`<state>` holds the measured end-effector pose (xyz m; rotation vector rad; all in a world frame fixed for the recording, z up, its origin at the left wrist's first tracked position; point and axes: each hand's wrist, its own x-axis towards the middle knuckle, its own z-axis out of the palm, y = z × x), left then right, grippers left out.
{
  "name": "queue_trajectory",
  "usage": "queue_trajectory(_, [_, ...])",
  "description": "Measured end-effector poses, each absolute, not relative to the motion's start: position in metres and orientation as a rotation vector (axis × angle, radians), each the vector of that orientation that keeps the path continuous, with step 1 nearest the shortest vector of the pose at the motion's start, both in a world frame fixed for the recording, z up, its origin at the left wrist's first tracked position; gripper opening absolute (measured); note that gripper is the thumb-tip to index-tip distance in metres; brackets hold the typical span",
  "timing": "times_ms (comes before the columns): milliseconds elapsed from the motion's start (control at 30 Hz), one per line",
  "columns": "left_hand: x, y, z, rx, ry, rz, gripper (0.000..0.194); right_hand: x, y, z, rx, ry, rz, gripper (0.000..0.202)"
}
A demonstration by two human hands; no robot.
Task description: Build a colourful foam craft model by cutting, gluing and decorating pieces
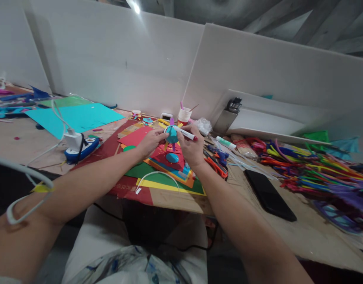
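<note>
Between both hands is a small paper craft with a round teal face [172,134] and purple and yellow strips sticking out around it. My left hand [151,142] pinches its left edge. A white marker with a dark red end [187,133] is gripped in my right hand [193,148], its other end pointing at the teal disc. Some right fingers sit close by the disc's edge; whether they touch it I cannot tell. Below lie stacked coloured paper sheets [188,183], with a red sheet and a blue paper circle [172,157] on top.
Scissors with orange handles [216,169], a black phone [270,194] and many pipe cleaners [308,165] lie to the right. At left are a turquoise sheet [80,116] and a blue power strip [82,151] with a white charger. Paper cups [185,115] stand behind, before white panels.
</note>
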<state>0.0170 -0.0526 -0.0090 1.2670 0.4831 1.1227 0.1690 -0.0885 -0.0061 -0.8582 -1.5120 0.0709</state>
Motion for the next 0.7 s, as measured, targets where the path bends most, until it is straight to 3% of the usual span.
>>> queue_trajectory(700, [0.0176, -0.0558, -0.0058, 1.286, 0.479, 1.142, 0.034, 0.1740, -0.0888, -0.0037, -0.894, -1.483, 0.048, 0.012])
